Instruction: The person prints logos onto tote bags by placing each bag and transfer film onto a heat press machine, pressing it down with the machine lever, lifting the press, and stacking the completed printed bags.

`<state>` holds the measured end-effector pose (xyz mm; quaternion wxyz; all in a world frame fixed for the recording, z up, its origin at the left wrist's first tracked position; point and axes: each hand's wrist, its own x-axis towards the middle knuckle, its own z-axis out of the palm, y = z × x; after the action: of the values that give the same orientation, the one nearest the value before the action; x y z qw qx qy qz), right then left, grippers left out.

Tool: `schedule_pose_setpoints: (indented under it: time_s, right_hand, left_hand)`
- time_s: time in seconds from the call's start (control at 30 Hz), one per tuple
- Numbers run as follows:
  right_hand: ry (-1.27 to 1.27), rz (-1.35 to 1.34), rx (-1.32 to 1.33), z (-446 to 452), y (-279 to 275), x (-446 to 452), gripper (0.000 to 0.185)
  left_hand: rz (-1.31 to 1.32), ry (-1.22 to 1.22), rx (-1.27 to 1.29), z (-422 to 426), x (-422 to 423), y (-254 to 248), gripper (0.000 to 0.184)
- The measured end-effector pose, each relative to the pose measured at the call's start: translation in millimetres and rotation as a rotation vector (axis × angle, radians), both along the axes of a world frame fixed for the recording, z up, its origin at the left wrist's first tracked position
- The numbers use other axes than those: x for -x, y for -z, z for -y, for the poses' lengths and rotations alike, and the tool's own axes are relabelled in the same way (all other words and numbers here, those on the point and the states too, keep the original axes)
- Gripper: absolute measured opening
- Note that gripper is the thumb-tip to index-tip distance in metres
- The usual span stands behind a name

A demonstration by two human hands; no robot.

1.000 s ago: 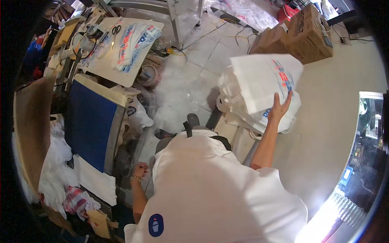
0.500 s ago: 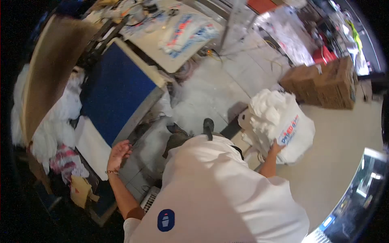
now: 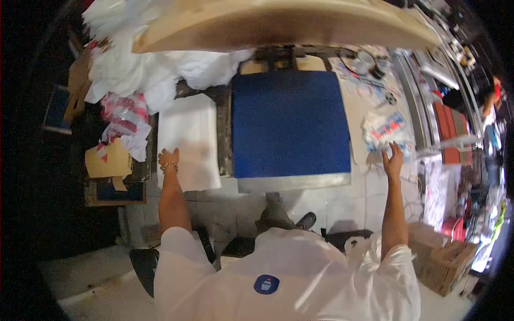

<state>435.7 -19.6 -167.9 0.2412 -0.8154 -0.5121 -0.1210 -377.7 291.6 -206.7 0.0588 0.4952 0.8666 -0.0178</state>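
My left hand (image 3: 169, 159) is over the lower left part of a white stack of flat sheets or bags (image 3: 191, 125), fingers spread and nothing gripped. To its right lies a flat dark blue board (image 3: 289, 123) with a pale front edge. My right hand (image 3: 393, 158) is at the right, fingers apart, just below the printed white bags (image 3: 386, 127) on a beige board. Whether its fingertips touch the bags I cannot tell.
A large tan curved panel (image 3: 289, 27) spans the top. White plastic bags (image 3: 123, 64) and a yellow envelope (image 3: 108, 159) are on the left. Brown cartons (image 3: 444, 262) stand lower right, a metal frame (image 3: 415, 101) above them. Another person (image 3: 484, 99) is at the far right.
The view has turned left toward the blue board. My right hand has left the white bag bundle and is by the printed bags. My left hand has moved over the white stack.
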Motion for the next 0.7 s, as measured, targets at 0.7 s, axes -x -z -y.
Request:
schedule_pose_setpoints:
  time_s: [0.7]
  right_hand:
    - [-0.115,-0.091,0.088,-65,21,-59,0.032]
  left_hand:
    - [-0.122,0.591,-0.583,11,-17,-190,0.023]
